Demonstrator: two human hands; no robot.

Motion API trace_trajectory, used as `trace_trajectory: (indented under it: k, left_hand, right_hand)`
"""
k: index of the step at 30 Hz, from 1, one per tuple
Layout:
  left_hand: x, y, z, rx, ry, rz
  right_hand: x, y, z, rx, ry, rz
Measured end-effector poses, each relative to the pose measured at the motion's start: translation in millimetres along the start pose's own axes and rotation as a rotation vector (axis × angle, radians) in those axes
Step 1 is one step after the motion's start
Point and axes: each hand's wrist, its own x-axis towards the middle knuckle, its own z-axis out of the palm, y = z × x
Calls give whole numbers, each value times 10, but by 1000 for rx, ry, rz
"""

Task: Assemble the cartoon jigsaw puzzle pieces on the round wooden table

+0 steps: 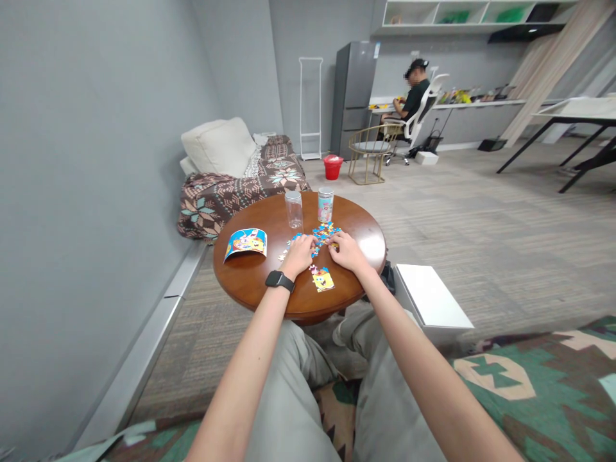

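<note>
My left hand (299,254), with a black watch (280,280) at the wrist, rests low on loose jigsaw puzzle pieces (323,231) with its fingers stretched out. My right hand (347,251) is at the pile's right side, fingers bent around a small puzzle piece (333,245). Closer to me lies a joined yellow section of puzzle (323,280) showing a cartoon face. A curved picture card (246,243) stands at the table's left. Behind the pieces are a clear jar (294,212) with a silver lid and a printed jar (325,206). My fingers partly hide the pieces.
Everything sits on a round brown table (250,282). A white box (430,295) stands on the floor at its right. Beyond are a patterned sofa (235,186), a red bucket (332,168), a gold chair (373,151) and a seated person (416,96) at a desk.
</note>
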Motion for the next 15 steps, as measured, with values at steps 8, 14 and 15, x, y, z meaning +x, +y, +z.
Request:
trace_trajectory:
  k: [8, 14, 15]
  left_hand:
    - [-3, 26, -92, -283, 63, 72]
    - [-33, 58, -106, -434, -76, 69]
    - [-32, 53, -101, -430, -76, 63]
  right_hand:
    - [4, -20, -16, -31, -17, 11]
    - [7, -17, -14, -27, -18, 24]
    - [8, -19, -16, -26, -21, 26]
